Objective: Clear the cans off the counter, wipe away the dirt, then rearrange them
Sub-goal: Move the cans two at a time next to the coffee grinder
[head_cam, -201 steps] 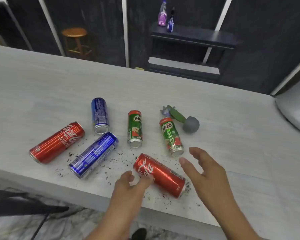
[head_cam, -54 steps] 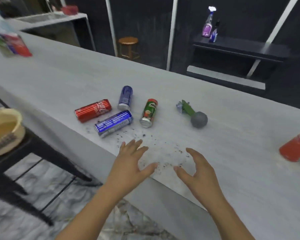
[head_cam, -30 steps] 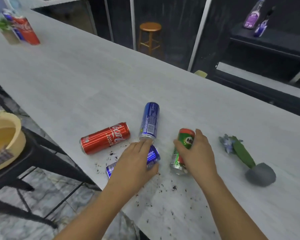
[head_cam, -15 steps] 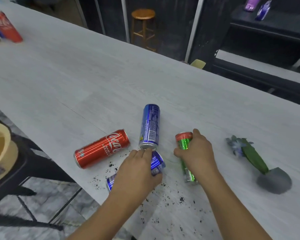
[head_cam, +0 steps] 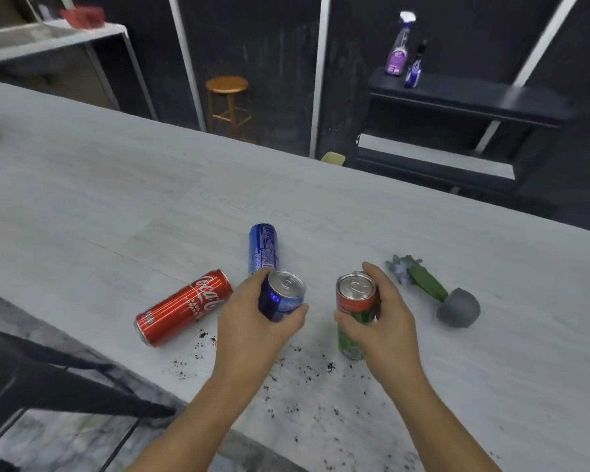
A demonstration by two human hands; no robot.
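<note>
From the head camera, looking down over the person's arms, the left hand [head_cam: 252, 318] has its fingers and thumb wrapped round a blue can [head_cam: 281, 296], held upright with the silver top toward the camera, and the right hand [head_cam: 380, 316] grips a green can [head_cam: 355, 313] with a red band the same way, thumb on the near side and fingers curled behind. Both cans look lifted or just tipped up off the counter [head_cam: 150, 206], one in each hand, which I take as a way to carry two off at once so the dirty patch is left bare for wiping. Two more cans are not yet cleared: a red cola can [head_cam: 183, 308] lies on its side just left of the left hand, and a second blue can [head_cam: 263, 248] lies on its side just behind that hand, its near end hidden by the fingers. Dark crumbs of dirt [head_cam: 297, 373] are scattered over the pale wood-grain top under and in front of the wrists, toward the near edge. To the right lies a toppled small grey pot with a green plant [head_cam: 436, 294]. Beyond the counter the room is dark-walled, with a wooden stool [head_cam: 227, 97] and a black shelf [head_cam: 464, 97] bearing two spray bottles [head_cam: 402, 49].
</note>
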